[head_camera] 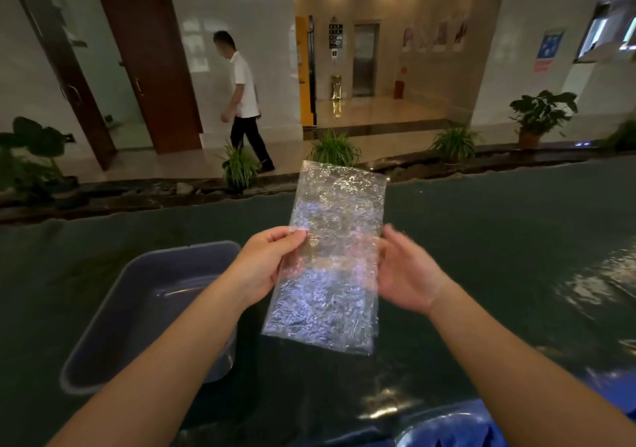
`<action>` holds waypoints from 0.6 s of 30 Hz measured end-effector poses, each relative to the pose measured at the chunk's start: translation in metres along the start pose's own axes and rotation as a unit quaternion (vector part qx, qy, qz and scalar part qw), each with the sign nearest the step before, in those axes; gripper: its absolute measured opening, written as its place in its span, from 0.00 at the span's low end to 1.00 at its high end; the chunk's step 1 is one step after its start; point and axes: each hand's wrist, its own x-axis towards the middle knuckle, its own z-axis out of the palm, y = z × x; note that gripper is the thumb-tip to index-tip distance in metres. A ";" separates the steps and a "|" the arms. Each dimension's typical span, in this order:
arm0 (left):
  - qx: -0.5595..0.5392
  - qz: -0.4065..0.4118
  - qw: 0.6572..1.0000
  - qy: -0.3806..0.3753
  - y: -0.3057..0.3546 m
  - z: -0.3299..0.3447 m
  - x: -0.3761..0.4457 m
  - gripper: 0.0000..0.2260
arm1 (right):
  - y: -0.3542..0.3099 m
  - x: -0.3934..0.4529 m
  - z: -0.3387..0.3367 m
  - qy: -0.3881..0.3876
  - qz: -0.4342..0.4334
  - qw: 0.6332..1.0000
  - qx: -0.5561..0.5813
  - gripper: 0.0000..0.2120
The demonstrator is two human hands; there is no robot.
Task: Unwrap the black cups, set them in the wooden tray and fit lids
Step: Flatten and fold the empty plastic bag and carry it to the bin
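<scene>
Fingers of left hand (266,262) and right hand (404,274) pinched on unlabelled clear wrapper (330,257).

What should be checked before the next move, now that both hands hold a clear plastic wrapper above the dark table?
1. Wrapper held at both side edges by left hand and right hand: ok.
2. Wrapper empty, nothing dark showing through it: ok.
3. Black cups in view: not ok, none visible.
4. Wooden tray in view: not ok, only a grey plastic tub at left.
5. Lids in view: not ok.
6. Blue item at bottom edge holds more cups: cannot tell.
</scene>
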 end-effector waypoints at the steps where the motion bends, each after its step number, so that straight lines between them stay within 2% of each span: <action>1: -0.003 -0.003 1.000 0.001 -0.002 0.001 0.000 0.05 | 0.003 0.002 0.004 0.026 -0.006 0.999 -0.043 0.26; 3: -0.010 -0.014 1.000 -0.008 -0.004 0.002 -0.001 0.05 | 0.004 0.004 0.007 0.074 -0.023 0.992 -0.096 0.14; 5: -0.029 -0.024 0.999 -0.017 -0.004 0.003 -0.002 0.05 | 0.002 0.006 0.005 0.110 -0.043 0.988 -0.103 0.09; 10: 0.001 -0.026 0.999 -0.036 0.000 0.001 -0.004 0.08 | -0.007 0.004 0.004 0.141 -0.055 0.977 -0.147 0.03; 14: 0.034 -0.015 0.997 -0.066 0.000 -0.003 -0.006 0.07 | -0.010 0.003 0.006 0.151 -0.067 0.974 -0.154 0.03; 18: 0.069 -0.009 0.997 -0.022 -0.005 -0.006 -0.005 0.10 | -0.010 0.003 0.008 0.140 -0.036 0.979 -0.142 0.06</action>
